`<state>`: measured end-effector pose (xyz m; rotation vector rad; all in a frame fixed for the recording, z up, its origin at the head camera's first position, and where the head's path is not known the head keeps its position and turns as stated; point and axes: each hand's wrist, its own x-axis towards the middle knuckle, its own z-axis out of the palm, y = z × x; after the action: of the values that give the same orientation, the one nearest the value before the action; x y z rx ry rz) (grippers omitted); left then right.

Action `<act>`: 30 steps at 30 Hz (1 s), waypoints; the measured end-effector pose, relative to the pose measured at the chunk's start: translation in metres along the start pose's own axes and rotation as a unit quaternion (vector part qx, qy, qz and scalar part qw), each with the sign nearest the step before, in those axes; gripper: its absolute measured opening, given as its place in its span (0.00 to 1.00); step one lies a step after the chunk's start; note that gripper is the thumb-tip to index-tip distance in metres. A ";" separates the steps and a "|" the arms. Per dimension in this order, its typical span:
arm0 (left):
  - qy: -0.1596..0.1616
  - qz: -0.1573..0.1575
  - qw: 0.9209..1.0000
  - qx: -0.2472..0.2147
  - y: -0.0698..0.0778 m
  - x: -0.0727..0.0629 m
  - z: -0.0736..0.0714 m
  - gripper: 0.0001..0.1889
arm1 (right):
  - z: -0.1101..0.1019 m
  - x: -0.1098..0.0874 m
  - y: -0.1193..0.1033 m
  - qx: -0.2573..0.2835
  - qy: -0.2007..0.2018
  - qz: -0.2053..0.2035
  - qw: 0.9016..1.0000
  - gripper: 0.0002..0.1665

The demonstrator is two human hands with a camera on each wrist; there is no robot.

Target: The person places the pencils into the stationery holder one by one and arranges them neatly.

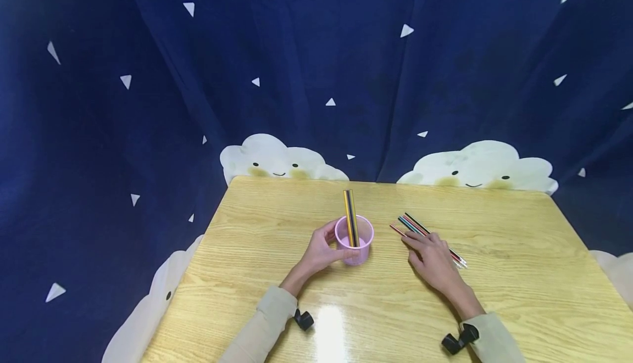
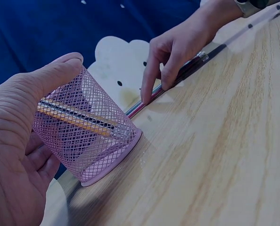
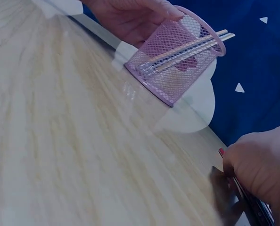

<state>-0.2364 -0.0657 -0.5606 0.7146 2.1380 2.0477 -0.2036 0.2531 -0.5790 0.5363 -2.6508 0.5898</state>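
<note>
My left hand (image 1: 322, 250) holds a pink mesh pen cup (image 2: 95, 141) at its side, thumb at the rim, fingers round the far wall. The cup stands on the table, with several yellow-and-black striped pencils (image 1: 351, 217) leaning inside it. To the right, my right hand (image 1: 435, 261) is low over several loose pencils (image 1: 414, 224) in red, blue, black and white. Its thumb and fingertips are down at a red pencil (image 1: 397, 230), which angles away from the others. The red pencil's tip sticks out past the curled fingers in the right wrist view; the palm hides much of the bundle.
The pale wooden table (image 1: 267, 209) ends at a dark blue curtain (image 1: 306, 50) with white triangles and smiling clouds. Black wrist cameras (image 1: 304, 320) are strapped at both beige sleeves (image 1: 267, 319). Light glares off the table near its front.
</note>
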 end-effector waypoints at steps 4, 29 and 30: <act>0.002 0.002 1.000 0.003 0.000 0.000 0.000 0.44 | -0.001 0.000 -0.004 -0.014 -0.014 -0.007 1.000 0.23; 0.003 0.001 1.000 0.002 0.000 -0.001 0.001 0.43 | -0.020 0.006 -0.021 -0.126 -0.095 -0.070 0.985 0.23; 0.003 0.000 1.000 0.004 0.000 -0.001 0.001 0.43 | -0.019 0.007 -0.021 -0.127 -0.093 -0.073 0.985 0.23</act>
<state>-0.2353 -0.0654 -0.5606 0.7095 2.1505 2.0460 -0.1950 0.2425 -0.5529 0.7303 -2.7720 0.1617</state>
